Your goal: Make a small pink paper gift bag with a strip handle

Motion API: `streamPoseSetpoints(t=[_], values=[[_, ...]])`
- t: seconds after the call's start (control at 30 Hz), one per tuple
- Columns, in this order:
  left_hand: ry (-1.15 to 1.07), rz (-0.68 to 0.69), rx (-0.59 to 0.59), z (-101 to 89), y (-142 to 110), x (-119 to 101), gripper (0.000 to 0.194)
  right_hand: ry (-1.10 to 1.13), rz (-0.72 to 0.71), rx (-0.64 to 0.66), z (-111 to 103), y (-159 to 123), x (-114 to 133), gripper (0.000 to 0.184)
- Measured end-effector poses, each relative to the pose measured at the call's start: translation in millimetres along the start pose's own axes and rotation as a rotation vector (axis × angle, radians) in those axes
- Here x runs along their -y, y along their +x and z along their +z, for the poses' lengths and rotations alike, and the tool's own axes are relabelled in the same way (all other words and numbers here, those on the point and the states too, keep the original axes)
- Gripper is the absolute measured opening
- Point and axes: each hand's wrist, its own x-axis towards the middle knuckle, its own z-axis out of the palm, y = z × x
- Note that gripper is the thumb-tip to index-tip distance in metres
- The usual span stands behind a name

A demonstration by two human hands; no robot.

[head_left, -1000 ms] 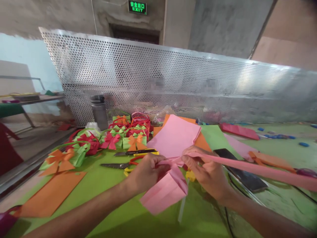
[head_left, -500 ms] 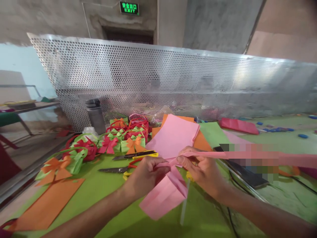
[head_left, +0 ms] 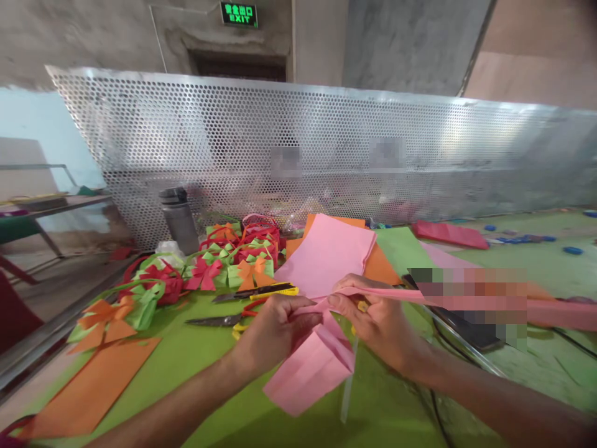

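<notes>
I see my left hand (head_left: 275, 330) and right hand (head_left: 377, 320) both pinching a half-folded pink paper (head_left: 312, 367) above the green table's (head_left: 209, 348) near edge, its long strip (head_left: 555, 314) not yet folded in, finished bows (head_left: 233, 258) piled at the far-left corner.

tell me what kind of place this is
Probably a paper-craft workbench in a bare workshop or factory hall: sheets of pink paper, finished paper bows and scissors on a green table, with a perforated metal screen behind.
</notes>
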Motion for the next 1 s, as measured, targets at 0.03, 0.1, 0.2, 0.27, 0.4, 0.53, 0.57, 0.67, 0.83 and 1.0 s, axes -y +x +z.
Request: streamPoseSetpoints(t=[0.03,0.1,0.2,0.27,0.4,0.53,0.57,0.67,0.83,1.0], values=[[0.005,0.002,0.003,-0.2,-0.1,0.3,0.034,-0.003,-0.003,0.0,-0.1,0.0,0.2,0.017],[0.014,0.008,0.005,-0.8,-0.3,0.9,0.036,-0.003,-0.013,-0.003,-0.2,-0.3,0.6,0.017],[0.048,0.015,0.009,-1.4,-0.4,1.1,0.037,-0.002,-0.035,0.0,0.0,-1.2,0.5,0.016],[0.1,0.036,0.001,-1.4,-0.2,0.5,0.036,-0.011,-0.052,-0.004,0.3,-1.4,0.5,0.016],[0.157,0.064,-0.005,-0.7,-0.2,-0.2,0.03,-0.034,-0.082,-0.025,0.3,-0.7,1.8,0.015],[0.145,0.042,0.001,-0.4,-0.8,1.0,0.029,-0.055,-0.091,-0.031,-0.3,-0.3,2.3,0.015],[0.142,0.037,0.002,-0.5,-1.0,1.3,0.03,-0.056,-0.093,-0.032,-0.2,-0.3,1.9,0.015],[0.152,0.044,0.007,-1.0,-1.6,1.7,0.034,-0.039,-0.092,-0.033,0.6,-0.3,0.3,0.016],[0.183,0.072,0.011,-2.0,-1.8,3.3,0.037,-0.011,-0.09,-0.024,1.8,-0.8,-1.7,0.013],[0.215,0.079,0.007,-2.6,-1.5,4.9,0.04,-0.021,-0.082,-0.029,1.7,-1.4,-2.1,0.013]])
